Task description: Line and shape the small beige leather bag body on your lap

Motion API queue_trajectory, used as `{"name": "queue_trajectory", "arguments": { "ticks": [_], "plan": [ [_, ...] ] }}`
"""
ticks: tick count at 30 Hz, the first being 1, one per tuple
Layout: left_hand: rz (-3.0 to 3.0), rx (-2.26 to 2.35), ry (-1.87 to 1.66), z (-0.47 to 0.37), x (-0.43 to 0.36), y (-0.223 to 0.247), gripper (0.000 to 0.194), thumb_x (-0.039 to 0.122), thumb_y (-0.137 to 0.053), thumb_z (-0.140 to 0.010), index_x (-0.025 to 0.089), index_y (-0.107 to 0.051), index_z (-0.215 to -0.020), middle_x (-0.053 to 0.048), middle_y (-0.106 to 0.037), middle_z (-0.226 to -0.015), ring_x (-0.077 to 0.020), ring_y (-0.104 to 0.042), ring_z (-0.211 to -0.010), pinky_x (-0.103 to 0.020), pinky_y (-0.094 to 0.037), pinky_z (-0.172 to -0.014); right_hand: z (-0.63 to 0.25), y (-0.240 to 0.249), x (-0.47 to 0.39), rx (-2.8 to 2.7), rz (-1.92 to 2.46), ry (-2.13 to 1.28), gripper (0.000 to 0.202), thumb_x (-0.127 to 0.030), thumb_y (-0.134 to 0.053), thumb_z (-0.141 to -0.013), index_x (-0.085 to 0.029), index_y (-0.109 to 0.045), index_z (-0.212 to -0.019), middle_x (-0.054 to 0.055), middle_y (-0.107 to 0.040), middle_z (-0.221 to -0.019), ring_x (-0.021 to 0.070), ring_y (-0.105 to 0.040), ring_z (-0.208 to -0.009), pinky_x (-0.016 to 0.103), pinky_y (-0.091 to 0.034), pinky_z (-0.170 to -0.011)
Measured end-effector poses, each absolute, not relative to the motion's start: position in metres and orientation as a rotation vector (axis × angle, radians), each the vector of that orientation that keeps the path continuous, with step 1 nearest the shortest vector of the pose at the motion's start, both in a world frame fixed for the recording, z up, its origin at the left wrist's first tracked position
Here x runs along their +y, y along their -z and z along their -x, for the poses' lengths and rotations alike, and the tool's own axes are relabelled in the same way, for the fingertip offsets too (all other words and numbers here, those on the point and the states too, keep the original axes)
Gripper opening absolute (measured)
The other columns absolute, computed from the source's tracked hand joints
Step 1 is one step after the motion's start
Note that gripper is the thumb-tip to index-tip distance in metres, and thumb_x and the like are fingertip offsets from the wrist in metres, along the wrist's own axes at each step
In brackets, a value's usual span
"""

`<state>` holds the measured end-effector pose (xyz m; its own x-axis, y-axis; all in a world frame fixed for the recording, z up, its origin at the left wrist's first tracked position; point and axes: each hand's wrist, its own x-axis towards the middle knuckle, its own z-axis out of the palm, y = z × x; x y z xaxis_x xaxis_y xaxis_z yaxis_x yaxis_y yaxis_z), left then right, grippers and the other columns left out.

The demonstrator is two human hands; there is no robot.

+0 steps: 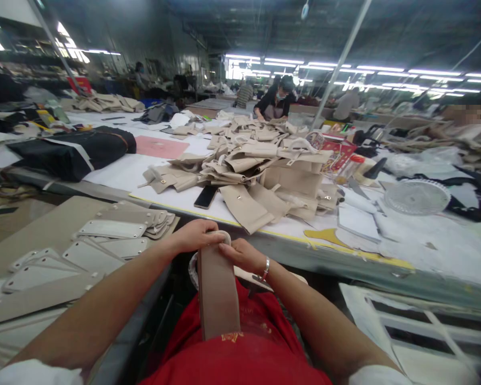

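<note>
A long beige-brown leather-like panel [218, 289] stands between my body and the table edge, its lower end against my red apron [260, 326]. My left hand [198, 235] grips its top left corner, thumb and fingers closed. On the top right side, my right hand [244, 255] pinches the same panel near a pale rounded loop [224, 235]. A bracelet is on my right wrist. Straight ahead on the table lies a heap of beige bag pieces [260, 171] with small metal fittings. A dark phone [206, 197] rests at the heap's near edge.
At left, pale riveted panels [112, 229] lie on a board. A black wrapped bundle [72, 152] sits behind them. To the right are a clear round lid [417, 197], white paper [356, 222] and a red-capped jar [355, 166]. A co-worker [278, 99] works across the table.
</note>
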<state>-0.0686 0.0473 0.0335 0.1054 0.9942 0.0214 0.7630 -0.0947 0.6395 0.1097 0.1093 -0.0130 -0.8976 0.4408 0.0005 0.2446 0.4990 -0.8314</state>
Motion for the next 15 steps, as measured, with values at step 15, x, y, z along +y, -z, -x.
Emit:
{"name": "queue_trajectory", "arguments": {
  "ticks": [15],
  "plan": [
    [-1.929,1.642,-0.710,0.078,0.056,-0.020,0.044,0.051,-0.049,-0.078,0.014,-0.056,-0.056,0.003,-0.046,-0.050,-0.0091,-0.041,-0.052,-0.019,-0.028,-0.049,-0.127,0.030,0.087,-2.541,0.622,-1.654,0.052,-0.059,-0.043,-0.081,-0.013,-0.061,-0.066,0.001,-0.054,-0.056,0.0092,-0.044,-0.048,0.020,-0.031,-0.045]
  ]
}}
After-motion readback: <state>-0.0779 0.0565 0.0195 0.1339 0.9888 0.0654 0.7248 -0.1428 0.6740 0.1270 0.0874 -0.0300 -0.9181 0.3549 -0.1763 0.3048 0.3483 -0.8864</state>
